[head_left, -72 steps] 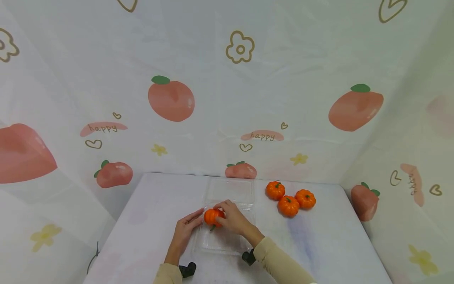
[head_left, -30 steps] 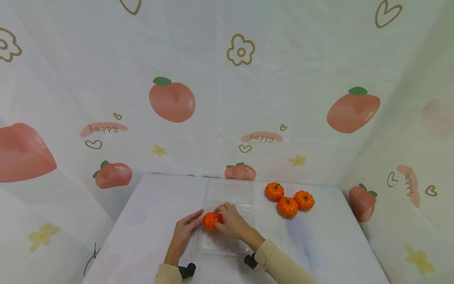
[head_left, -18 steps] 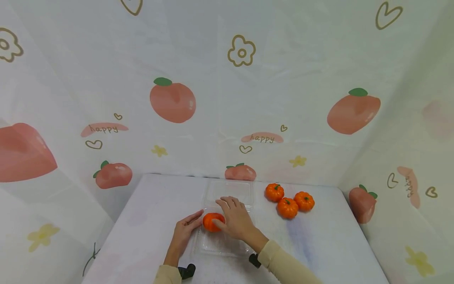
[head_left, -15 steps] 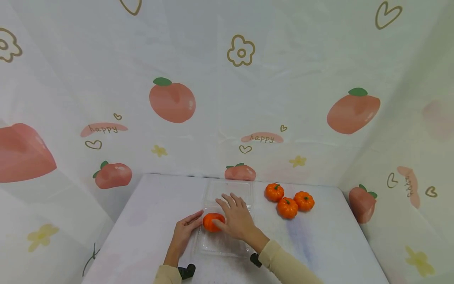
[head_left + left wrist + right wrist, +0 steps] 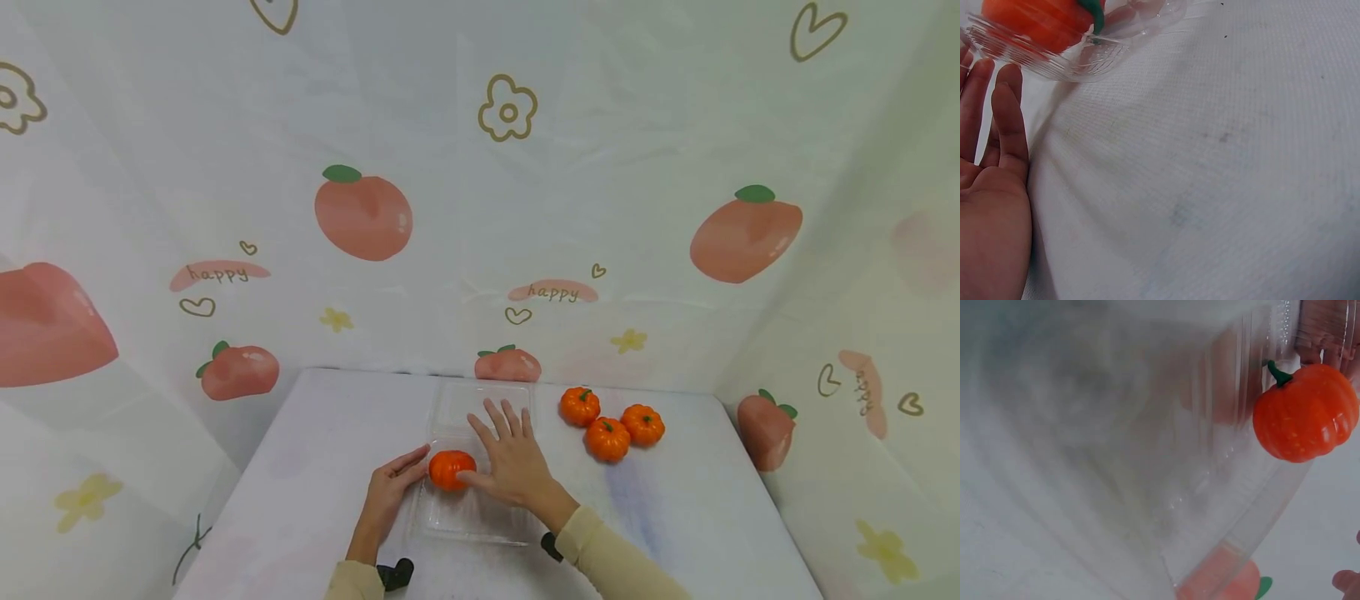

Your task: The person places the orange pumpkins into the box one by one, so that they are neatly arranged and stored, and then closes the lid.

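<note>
A small orange pumpkin (image 5: pixel 448 471) lies in the left side of the base of a clear plastic clamshell box (image 5: pixel 468 523), whose lid (image 5: pixel 448 408) is folded back flat. My left hand (image 5: pixel 386 492) rests beside the box's left wall with fingers extended. In the left wrist view, fingers of that hand (image 5: pixel 997 200) are against or very near the clear wall (image 5: pixel 1079 69). My right hand (image 5: pixel 517 468) hovers over the base, fingers spread, holding nothing. Its thumb overlaps the pumpkin's right edge; I cannot tell whether it touches. The right wrist view shows the pumpkin (image 5: pixel 1307 415) with its green stem.
Three more orange pumpkins (image 5: pixel 580 407) sit grouped right of the lid on the white-covered table (image 5: pixel 315 433). A curtain (image 5: pixel 420 333) printed with fruit hangs behind and at the sides. Black wrist mounts (image 5: pixel 397 573) stick out by the sleeves. A thin dark cord (image 5: pixel 197 537) hangs at left.
My right hand has let go of the pumpkin, spread its fingers and drawn slightly back to the right. The pumpkin stays in the box, its stem turned out of view. My left hand keeps its place.
</note>
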### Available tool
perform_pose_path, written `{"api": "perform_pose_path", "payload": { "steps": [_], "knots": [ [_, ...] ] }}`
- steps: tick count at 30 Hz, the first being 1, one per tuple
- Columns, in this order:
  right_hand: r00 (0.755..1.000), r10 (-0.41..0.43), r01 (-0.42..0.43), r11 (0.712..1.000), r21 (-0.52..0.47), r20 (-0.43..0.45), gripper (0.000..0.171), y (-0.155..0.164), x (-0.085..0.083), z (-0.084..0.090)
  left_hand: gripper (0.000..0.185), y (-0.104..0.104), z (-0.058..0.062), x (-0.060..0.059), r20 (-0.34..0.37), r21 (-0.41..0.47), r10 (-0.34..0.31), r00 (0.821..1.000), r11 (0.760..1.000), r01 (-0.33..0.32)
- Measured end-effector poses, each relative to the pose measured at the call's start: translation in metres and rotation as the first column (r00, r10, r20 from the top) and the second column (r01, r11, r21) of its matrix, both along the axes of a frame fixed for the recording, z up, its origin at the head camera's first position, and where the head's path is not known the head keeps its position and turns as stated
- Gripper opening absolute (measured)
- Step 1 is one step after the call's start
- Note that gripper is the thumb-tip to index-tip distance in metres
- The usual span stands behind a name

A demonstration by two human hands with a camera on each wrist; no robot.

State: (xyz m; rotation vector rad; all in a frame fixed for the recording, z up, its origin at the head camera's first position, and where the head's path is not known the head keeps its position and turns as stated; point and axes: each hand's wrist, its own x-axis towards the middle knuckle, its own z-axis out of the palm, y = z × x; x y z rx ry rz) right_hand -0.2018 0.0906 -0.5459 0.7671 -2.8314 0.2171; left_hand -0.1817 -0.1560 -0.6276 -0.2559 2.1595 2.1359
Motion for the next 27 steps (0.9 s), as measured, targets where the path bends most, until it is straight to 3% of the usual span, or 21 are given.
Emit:
{"api": "perform_pose_path", "payload": {
  "steps": [11, 27],
  "knots": [
    [0.995, -0.084, 0.084, 0.996, 0.004, 0.061, 0.089, 0.017, -0.004, -0.004, 0.049, -0.001, 0.001, 0.0, 0.013, -0.001, -0.008, 1.0, 1.0, 0.008],
    [0.984, -0.173, 0.173, 0.985, 0.008, 0.032, 0.086, 0.042, -0.004, -0.007, 0.049, -0.001, -0.001, 0.0, 0.022, 0.002, -0.003, 1.0, 1.0, 0.003]
  ]
}}
